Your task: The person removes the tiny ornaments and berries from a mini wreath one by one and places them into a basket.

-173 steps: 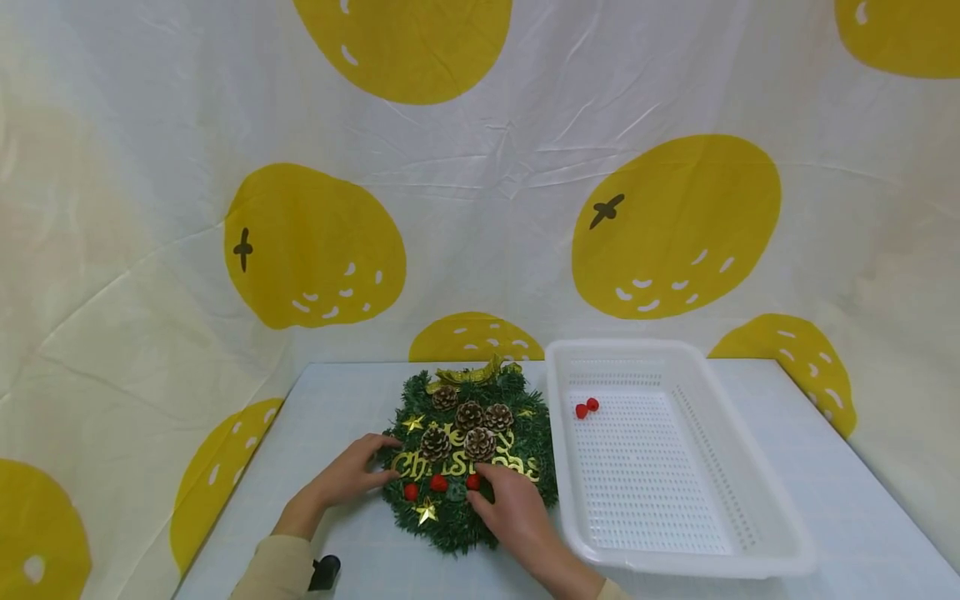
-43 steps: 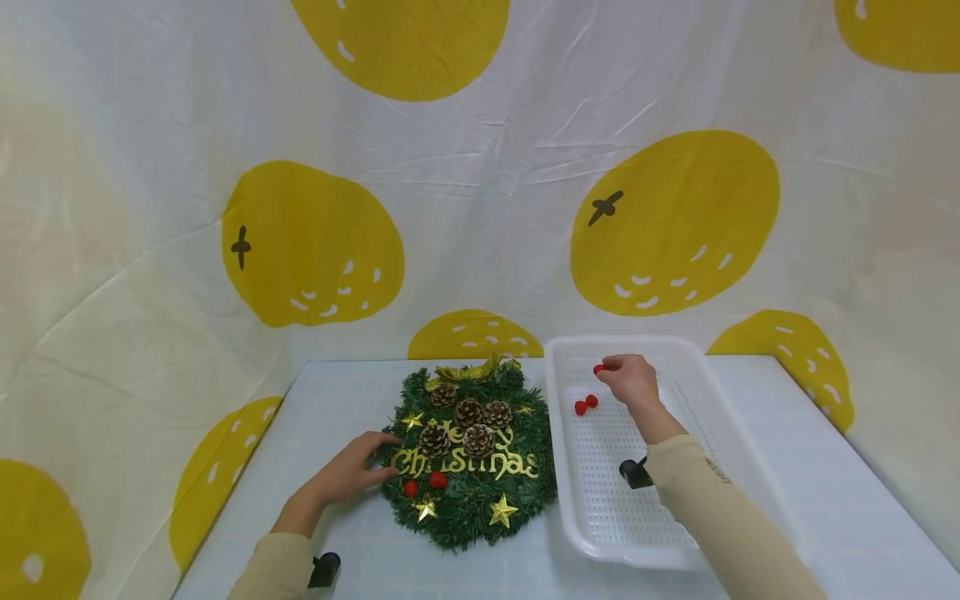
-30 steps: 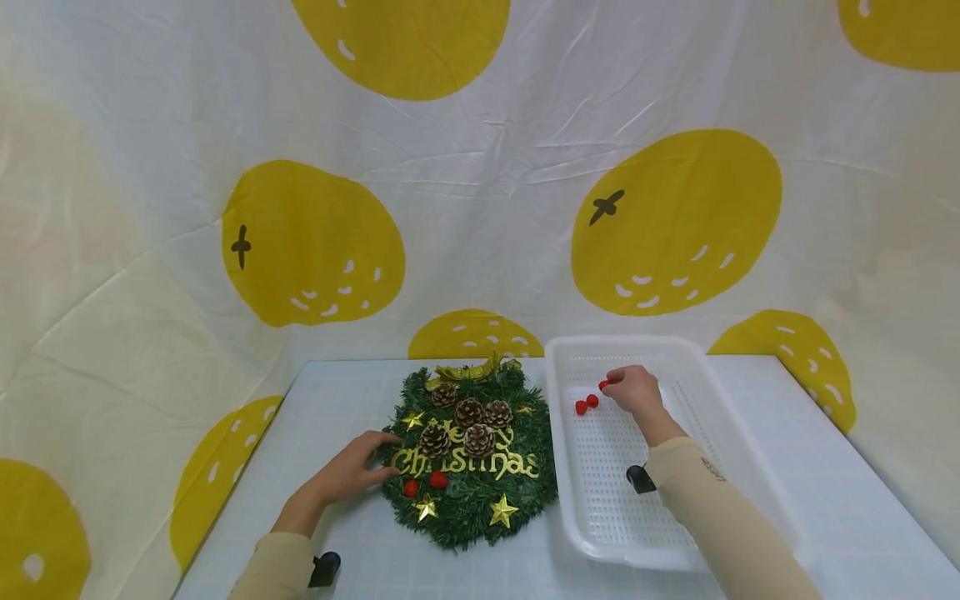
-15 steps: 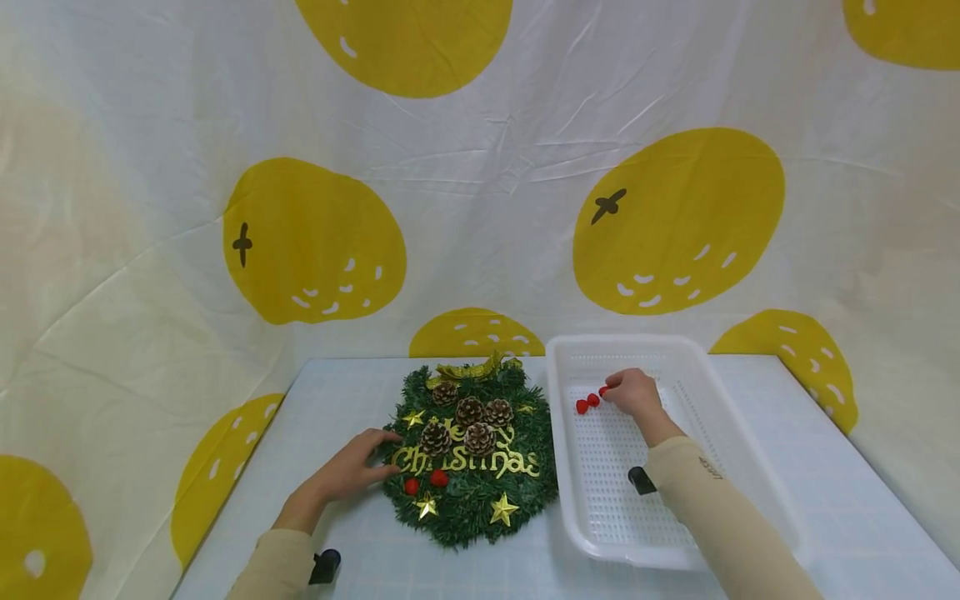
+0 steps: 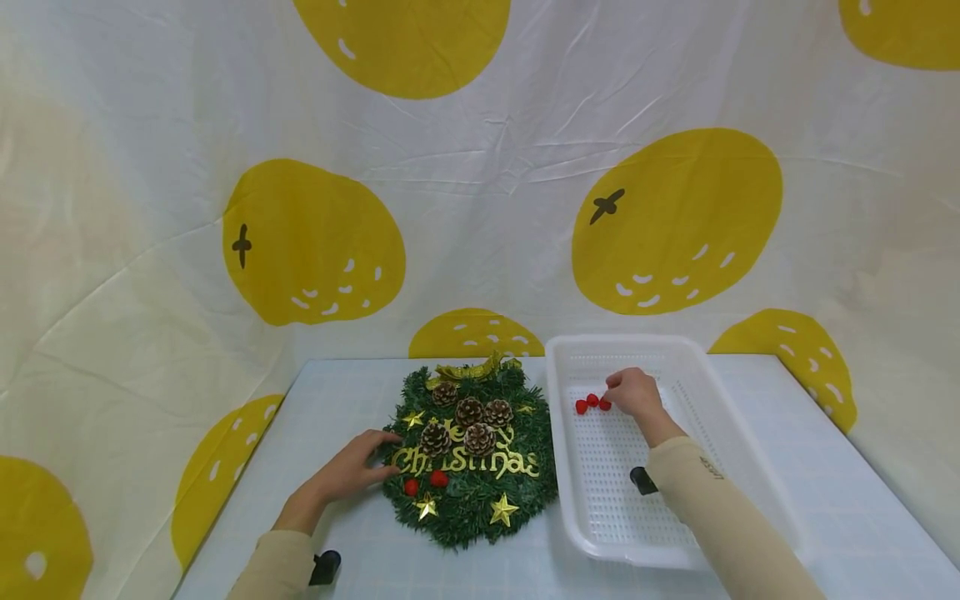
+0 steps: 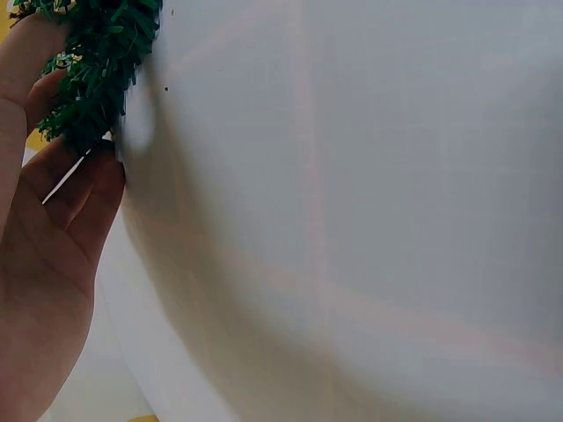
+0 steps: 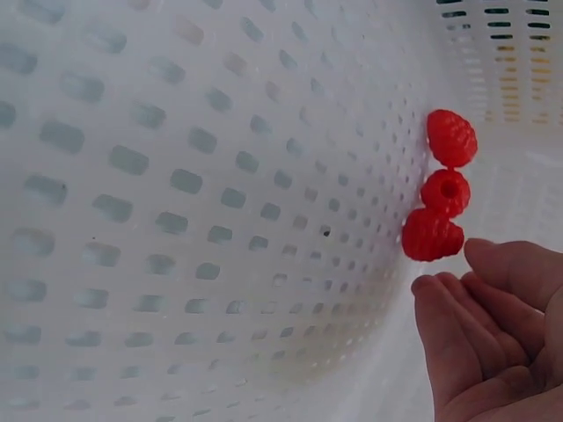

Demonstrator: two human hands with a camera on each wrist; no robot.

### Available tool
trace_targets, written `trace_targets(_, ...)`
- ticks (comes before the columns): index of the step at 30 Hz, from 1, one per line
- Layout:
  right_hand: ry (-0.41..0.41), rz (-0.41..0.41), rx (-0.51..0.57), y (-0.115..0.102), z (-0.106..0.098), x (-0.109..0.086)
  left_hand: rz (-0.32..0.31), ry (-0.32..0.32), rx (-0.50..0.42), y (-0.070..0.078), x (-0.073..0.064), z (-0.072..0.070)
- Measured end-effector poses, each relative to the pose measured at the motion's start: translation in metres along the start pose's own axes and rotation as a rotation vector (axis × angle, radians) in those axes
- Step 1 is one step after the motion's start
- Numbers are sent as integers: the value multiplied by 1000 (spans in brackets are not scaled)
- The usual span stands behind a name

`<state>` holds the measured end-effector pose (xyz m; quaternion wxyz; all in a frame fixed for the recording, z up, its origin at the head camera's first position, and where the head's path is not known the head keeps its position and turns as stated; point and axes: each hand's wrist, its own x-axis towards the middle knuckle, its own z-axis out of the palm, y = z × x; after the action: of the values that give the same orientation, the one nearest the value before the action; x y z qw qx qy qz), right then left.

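In the head view, a green Christmas wreath [image 5: 459, 517] with pinecones, gold stars and gold lettering lies on the table. Two red raspberries [image 5: 438, 478] sit on its lower left part. My left hand [image 5: 348, 471] grips the wreath's left edge; the left wrist view has greenery [image 6: 101, 70] between thumb and fingers. Inside the white basket, three raspberries [image 7: 446, 193] touch in a row on the perforated bottom. Over them is my right hand [image 7: 493, 338], its thumb and fingertips slightly apart with nothing between them, right beside the end raspberry [image 7: 431, 235].
The white plastic basket [image 5: 750, 467] stands close against the wreath's right side, its rim raised above the table [image 5: 375, 567]. Behind the table hangs a pale cloth [image 5: 487, 233] printed with yellow fruit.
Earlier, a raspberry left the wreath's lower part. My right hand carried it into the basket, lowered it beside the other two and has let go. My left hand stayed put.
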<state>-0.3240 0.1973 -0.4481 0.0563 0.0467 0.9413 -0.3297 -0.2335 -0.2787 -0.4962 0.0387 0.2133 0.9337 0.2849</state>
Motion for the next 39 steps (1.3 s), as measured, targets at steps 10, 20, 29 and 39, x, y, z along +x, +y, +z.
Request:
trace_targets(10, 3, 4, 35, -4, -7, -5, 13, 3, 0, -4, 0, 2)
trace_targets(20, 19, -125, 53, -28, -25, -28, 14, 2, -3, -5, 1, 2)
trace_targets(29, 59, -342, 113, -67, -28, -69, 9, 9, -12, -5, 0, 3)
trace_targets(39, 21, -485, 204, -103, -11, -125, 17, 18, -9, -3, -1, 2)
